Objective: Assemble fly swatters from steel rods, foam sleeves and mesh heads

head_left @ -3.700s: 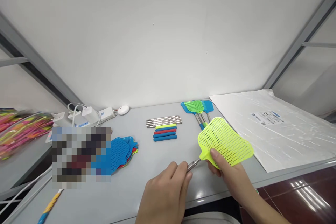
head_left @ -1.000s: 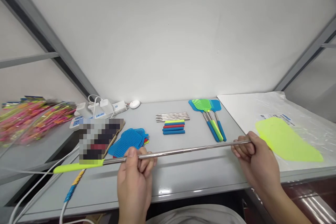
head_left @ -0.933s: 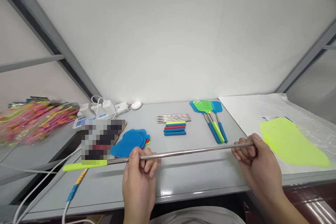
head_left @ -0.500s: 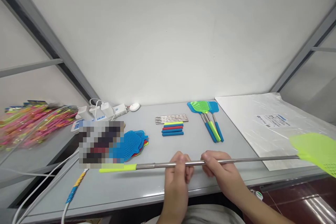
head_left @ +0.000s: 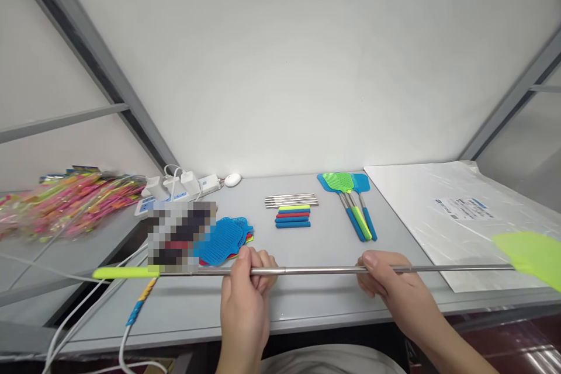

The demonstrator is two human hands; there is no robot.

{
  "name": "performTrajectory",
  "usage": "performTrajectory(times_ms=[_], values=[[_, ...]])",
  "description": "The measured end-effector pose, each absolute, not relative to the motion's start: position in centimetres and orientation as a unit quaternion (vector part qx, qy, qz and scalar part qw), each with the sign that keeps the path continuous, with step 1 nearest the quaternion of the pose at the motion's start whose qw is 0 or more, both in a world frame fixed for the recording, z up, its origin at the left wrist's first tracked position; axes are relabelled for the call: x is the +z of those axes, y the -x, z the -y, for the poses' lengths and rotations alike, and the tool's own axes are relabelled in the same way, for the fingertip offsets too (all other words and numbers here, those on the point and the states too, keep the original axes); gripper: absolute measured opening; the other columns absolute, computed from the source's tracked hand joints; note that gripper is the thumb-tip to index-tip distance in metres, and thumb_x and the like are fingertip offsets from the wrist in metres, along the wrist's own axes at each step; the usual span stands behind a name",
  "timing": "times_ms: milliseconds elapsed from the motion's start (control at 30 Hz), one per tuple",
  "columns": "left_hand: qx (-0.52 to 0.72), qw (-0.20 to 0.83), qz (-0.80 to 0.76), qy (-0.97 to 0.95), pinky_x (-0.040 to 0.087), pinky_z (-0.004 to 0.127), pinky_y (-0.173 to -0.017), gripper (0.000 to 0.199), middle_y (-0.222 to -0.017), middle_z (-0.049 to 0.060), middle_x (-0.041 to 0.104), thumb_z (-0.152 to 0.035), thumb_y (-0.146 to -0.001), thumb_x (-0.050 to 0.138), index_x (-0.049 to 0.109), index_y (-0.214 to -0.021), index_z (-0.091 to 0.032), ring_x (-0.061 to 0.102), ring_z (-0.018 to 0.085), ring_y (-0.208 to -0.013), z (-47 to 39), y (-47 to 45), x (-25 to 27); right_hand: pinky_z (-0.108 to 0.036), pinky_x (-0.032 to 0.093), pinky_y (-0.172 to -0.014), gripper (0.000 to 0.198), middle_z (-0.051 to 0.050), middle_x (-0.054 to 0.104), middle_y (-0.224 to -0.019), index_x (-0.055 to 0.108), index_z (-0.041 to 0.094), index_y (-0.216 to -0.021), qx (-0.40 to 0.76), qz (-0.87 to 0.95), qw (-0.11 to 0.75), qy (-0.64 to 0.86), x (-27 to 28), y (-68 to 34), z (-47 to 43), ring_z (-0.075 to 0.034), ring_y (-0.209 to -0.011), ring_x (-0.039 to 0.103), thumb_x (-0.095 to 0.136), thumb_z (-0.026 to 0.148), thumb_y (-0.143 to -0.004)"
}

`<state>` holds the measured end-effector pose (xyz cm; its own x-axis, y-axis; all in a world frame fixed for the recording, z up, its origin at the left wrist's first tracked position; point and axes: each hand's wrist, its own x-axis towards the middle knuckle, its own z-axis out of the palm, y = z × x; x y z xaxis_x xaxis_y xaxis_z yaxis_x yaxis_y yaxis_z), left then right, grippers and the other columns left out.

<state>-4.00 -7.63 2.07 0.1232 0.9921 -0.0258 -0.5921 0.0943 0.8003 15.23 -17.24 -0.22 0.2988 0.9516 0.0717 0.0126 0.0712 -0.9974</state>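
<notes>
A fly swatter with a telescopic metal rod [head_left: 322,270] stretches level across the front of the desk, held in both hands. Its yellow-green grip [head_left: 127,273] points left, and its yellow-green mesh head [head_left: 528,257] reaches to the right edge of view. My left hand [head_left: 249,280] is closed round the rod left of centre. My right hand [head_left: 390,280] pinches it between thumb and fingers further right. Behind lie several metal rods [head_left: 291,200] and several coloured handle grips [head_left: 293,217]. Blue swatter heads [head_left: 223,239] are stacked near my left hand.
Swatters with blue and green heads [head_left: 344,182] lie at the back right beside a white wrapped sheet [head_left: 438,216]. A power strip [head_left: 146,204] with plugs and cables stands at left. Bagged colourful items [head_left: 83,204] fill the far left. One patch is pixelated.
My hands have drawn apart along the rod, the left one moving left and the right one slightly right. The rod is longer, its grip further left. The view has shifted slightly.
</notes>
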Motion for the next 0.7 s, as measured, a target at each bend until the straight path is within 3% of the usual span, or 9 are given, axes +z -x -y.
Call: performTrajectory(times_ms=[133, 267, 367, 567, 700], values=[[0.574, 0.701, -0.3, -0.301, 0.025, 0.024, -0.046, 0.05, -0.051, -0.007, 0.022, -0.047, -0.093, 0.048, 0.028, -0.055, -0.021, 0.02, 0.01, -0.048, 9.4, 2.2, 0.8, -0.029, 0.028, -0.054, 0.052, 0.004, 0.03, -0.051, 0.032, 0.023, -0.054, 0.41, 0.422, 0.595, 0.547, -0.3, -13.7, 16.4, -0.013, -0.053, 0.031, 0.042, 0.052, -0.095], [0.456, 0.71, -0.333, -0.42, 0.024, 0.024, -0.05, 0.048, -0.056, -0.006, 0.029, -0.053, -0.085, 0.059, 0.035, -0.06, -0.02, 0.026, 0.009, -0.053, 11.7, -0.3, -1.0, -0.028, 0.027, -0.054, 0.054, 0.004, 0.033, -0.051, 0.035, 0.021, -0.052, 0.437, 0.475, 0.549, 0.532, -0.7, -11.8, 15.7, -0.012, -0.053, 0.032, 0.046, 0.055, -0.093], [0.397, 0.699, -0.323, -0.499, 0.022, 0.025, -0.05, 0.051, -0.054, -0.005, 0.028, -0.056, -0.088, 0.052, 0.032, -0.058, -0.02, 0.025, 0.009, -0.053, 11.9, -0.9, -1.6, -0.028, 0.027, -0.053, 0.055, 0.004, 0.03, -0.05, 0.031, 0.022, -0.051, 0.456, 0.46, 0.552, 0.525, -0.9, -11.6, 15.6, -0.012, -0.052, 0.03, 0.047, 0.055, -0.092], [0.448, 0.663, -0.362, -0.478, 0.025, 0.025, -0.051, 0.047, -0.053, -0.005, 0.026, -0.046, -0.091, 0.049, 0.03, -0.055, -0.021, 0.025, 0.011, -0.052, 8.9, 1.9, 0.3, -0.028, 0.026, -0.05, 0.055, 0.007, 0.023, -0.05, 0.027, 0.024, -0.051, 0.441, 0.324, 0.646, 0.532, -0.8, -14.6, 16.1, -0.011, -0.049, 0.026, 0.051, 0.054, -0.09], [0.447, 0.641, -0.356, -0.512, 0.023, 0.026, -0.049, 0.049, -0.05, -0.004, 0.026, -0.044, -0.093, 0.046, 0.031, -0.052, -0.021, 0.023, 0.012, -0.051, 8.1, 3.2, 1.5, -0.029, 0.025, -0.05, 0.055, 0.008, 0.018, -0.051, 0.025, 0.024, -0.052, 0.472, 0.322, 0.651, 0.499, -0.5, -16.0, 16.4, -0.011, -0.049, 0.022, 0.052, 0.052, -0.09]])
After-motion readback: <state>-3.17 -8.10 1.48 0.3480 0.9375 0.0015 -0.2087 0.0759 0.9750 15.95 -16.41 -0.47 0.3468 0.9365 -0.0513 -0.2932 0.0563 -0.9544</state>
